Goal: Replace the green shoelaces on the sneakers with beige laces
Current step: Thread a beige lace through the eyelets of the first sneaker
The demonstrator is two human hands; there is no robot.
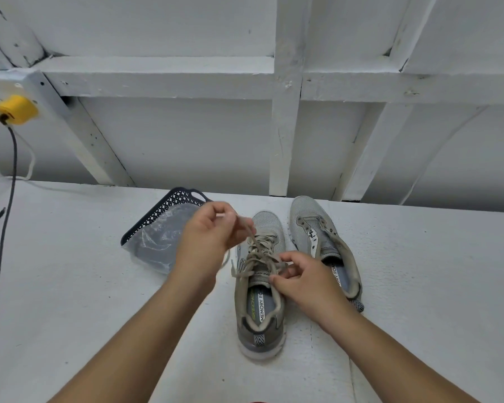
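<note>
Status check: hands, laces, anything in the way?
Left hand pulling lace end up. Right hand pinching lace on near shoe. Far shoe unlaced. Nothing blocking.

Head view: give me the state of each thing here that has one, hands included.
Left sneaker: laced with a beige lace, not tied.
Right sneaker: no lace, eyelets empty.
Beige lace: threaded in the left sneaker, one end pulled up.
Left hand: pinches the raised lace end.
Right hand: pinches the lace near the tongue.
Basket: tilted, clear plastic bag on it.

Both forearms are bare to the frame's edge, without sleeves, watch or rings.
</note>
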